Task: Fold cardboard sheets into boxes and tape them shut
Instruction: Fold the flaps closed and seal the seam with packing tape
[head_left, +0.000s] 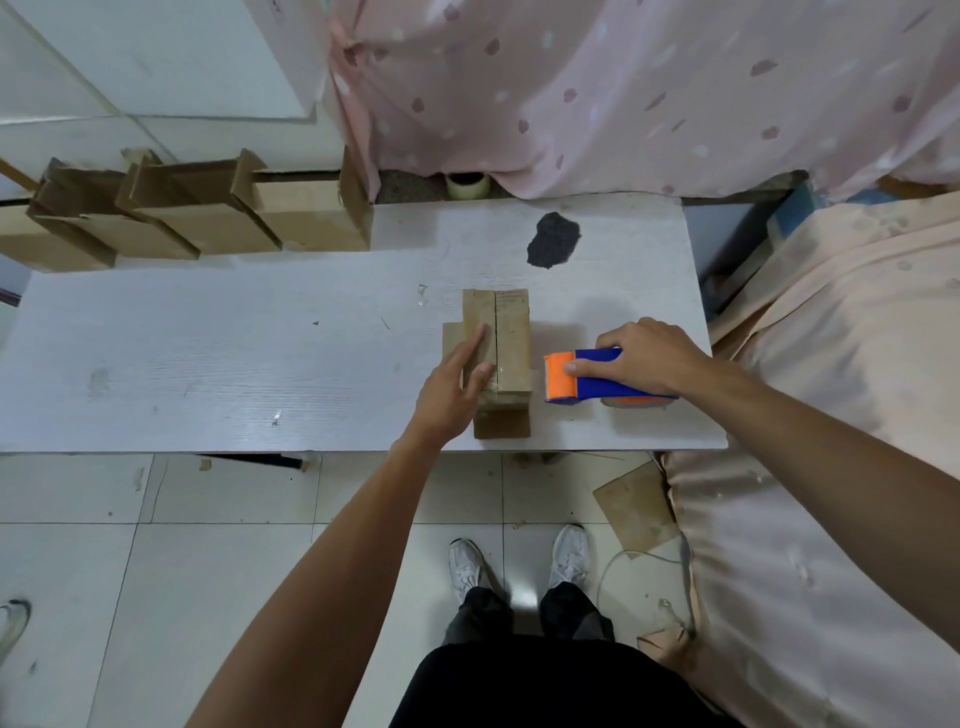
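Closest to me, the box (506, 343) sits near the front edge of the bench (208, 353), its top flaps meeting in a seam that runs away from me. My left hand (457, 376) lies on the left flap with fingers straight and flat. If that pressure eases, I expect the flaps to spring apart, and those fingers are close enough to the seam to get in the way of the tape. Just right of the box, my right hand (644, 358) is wrapped around the tape dispenser (582, 382), which rests on the bench. A pull toward me could drag the light box off the edge. Far left, the open boxes (208, 218) stand well clear, as does the spare tape roll (467, 185) behind the bench.
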